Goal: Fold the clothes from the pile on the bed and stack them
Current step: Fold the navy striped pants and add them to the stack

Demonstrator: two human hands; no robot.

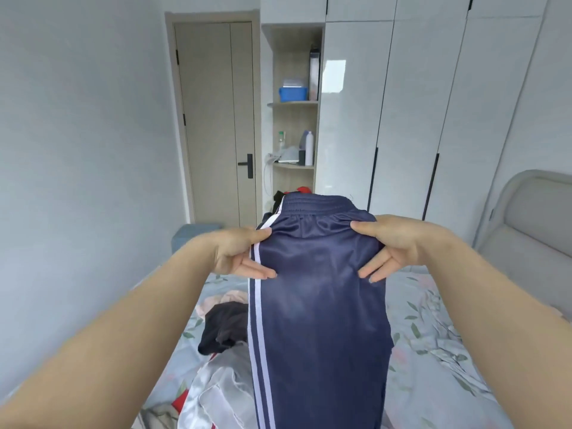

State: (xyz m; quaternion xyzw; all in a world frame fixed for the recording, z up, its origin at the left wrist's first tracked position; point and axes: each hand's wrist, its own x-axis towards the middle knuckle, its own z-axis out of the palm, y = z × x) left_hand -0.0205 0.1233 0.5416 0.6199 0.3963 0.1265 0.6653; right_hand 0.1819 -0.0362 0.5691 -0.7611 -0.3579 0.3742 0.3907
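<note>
Trousers [318, 305] pinched near waistband, left hand [238, 252], right hand [393, 246], above bed [433, 351].

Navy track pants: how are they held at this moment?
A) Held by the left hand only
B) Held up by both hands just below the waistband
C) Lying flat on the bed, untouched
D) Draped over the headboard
B: the left hand and the right hand each pinch the navy track pants just below the waistband, and the legs hang down over the bed.

navy satin track trousers [322, 305] carry two white side stripes; pale blue bedsheet [433, 351] bears a green leaf and pink flower print; crumpled black garment [226, 329]; blue plastic tub [292, 93]
</note>
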